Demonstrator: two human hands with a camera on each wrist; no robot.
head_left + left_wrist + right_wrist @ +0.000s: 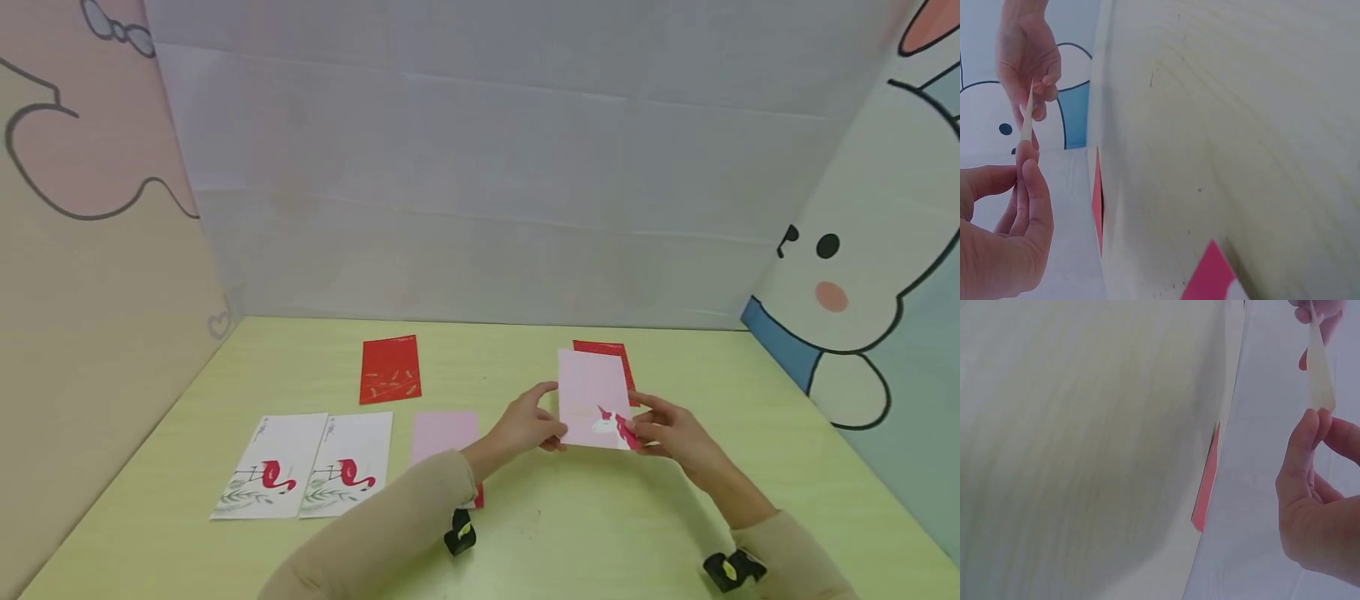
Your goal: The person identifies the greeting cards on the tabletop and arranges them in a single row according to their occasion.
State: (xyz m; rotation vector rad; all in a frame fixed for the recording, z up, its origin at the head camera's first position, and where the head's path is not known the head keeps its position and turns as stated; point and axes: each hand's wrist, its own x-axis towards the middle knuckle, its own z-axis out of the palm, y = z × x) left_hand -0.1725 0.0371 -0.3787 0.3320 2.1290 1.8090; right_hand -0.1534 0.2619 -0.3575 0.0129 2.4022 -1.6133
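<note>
Both hands lift a pink envelope (592,400) clear of the table (600,533): left hand (525,427) pinching its near-left edge, right hand (667,433) pinching its near-right corner, apparently to keep it face-up and flat between them.

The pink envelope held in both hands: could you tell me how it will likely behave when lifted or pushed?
The pink envelope looks thin and probably very light: fingertips of the left hand and right hand alone hold it up. It stays flat, so fairly stiff. Lying flat, it would likely slide on the table.
</note>
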